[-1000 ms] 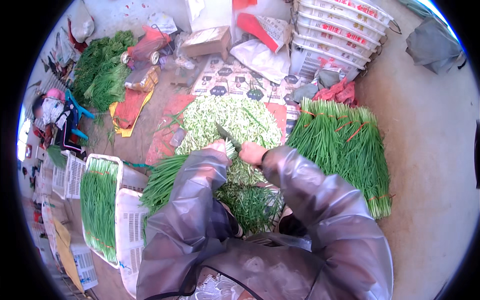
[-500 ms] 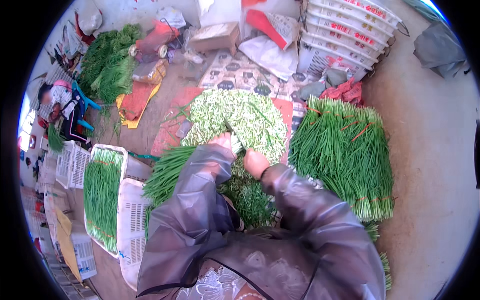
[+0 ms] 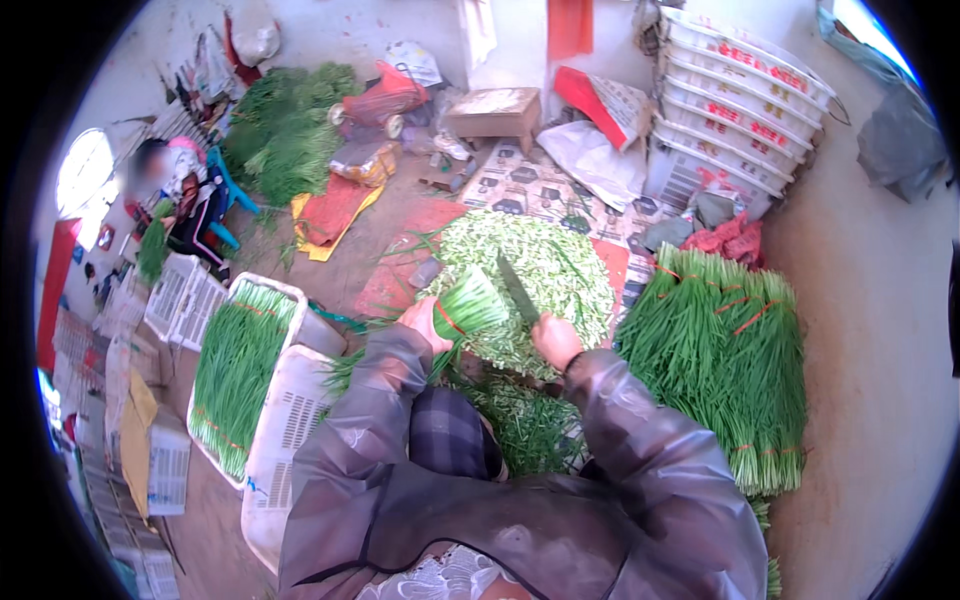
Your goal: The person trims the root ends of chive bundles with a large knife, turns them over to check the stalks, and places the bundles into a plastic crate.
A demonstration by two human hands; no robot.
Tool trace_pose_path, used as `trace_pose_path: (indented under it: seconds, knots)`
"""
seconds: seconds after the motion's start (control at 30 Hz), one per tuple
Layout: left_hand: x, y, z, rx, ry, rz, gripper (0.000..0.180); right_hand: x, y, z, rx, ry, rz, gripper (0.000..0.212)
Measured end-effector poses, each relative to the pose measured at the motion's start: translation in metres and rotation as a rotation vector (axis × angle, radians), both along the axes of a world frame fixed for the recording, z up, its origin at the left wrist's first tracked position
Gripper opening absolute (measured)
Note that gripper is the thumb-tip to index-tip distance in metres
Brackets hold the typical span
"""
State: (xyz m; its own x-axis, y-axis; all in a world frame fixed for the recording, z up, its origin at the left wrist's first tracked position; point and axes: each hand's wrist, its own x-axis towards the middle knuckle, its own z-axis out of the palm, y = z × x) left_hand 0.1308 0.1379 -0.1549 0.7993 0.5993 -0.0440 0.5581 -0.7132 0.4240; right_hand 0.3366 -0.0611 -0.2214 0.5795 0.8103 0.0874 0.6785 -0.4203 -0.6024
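Note:
My left hand (image 3: 427, 326) is closed round a bundle of garlic chives (image 3: 472, 302) tied with a red band. The bundle's pale cut ends point up and to the right. In my right hand (image 3: 556, 341) is a long-bladed knife (image 3: 516, 289), its blade slanting up and away to the left, a little apart from the bundle's ends. Beneath both hands spreads a heap of chopped pale stem ends (image 3: 545, 245). Loose green leaf scraps (image 3: 525, 425) lie nearer to me, between my legs.
Stacked banded chive bundles (image 3: 715, 365) stand at the right. On the left are a white crate filled with chives (image 3: 240, 365) and another white crate (image 3: 290, 440). Nested white baskets (image 3: 735, 110) rise at the back right. Further off, a seated person (image 3: 185, 200) holds greens near a leafy pile (image 3: 285, 130).
The knife has moved away from the bundle's ends, and its blade now shows clear. My left hand has turned the bundle so its cut ends face up and right. The view has shifted.

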Motion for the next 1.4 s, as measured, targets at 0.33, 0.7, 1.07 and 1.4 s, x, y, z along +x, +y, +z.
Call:
trace_pose_path:
  seconds: [0.33, 0.7, 1.07, 1.4]
  knots:
    - [-0.038, 0.002, 0.131, -0.406, -0.925, -0.128, 0.079, -0.003, 0.032, 0.14, 0.299, -0.171, 0.382, 0.084]
    - [-0.033, -0.078, 0.14, -1.042, -1.062, -0.388, 0.089, -0.085, -0.033, 0.204, 0.781, 0.031, 0.361, 0.105]
    - [-0.041, -0.151, 0.095, -1.137, -1.318, -0.128, 0.06, -0.112, -0.09, 0.214, 0.488, -0.262, 0.375, 0.092]
    - [-0.044, -0.163, 0.077, -1.018, -1.306, -0.089, 0.057, -0.156, -0.082, 0.259, 0.866, -0.402, 0.267, 0.021]
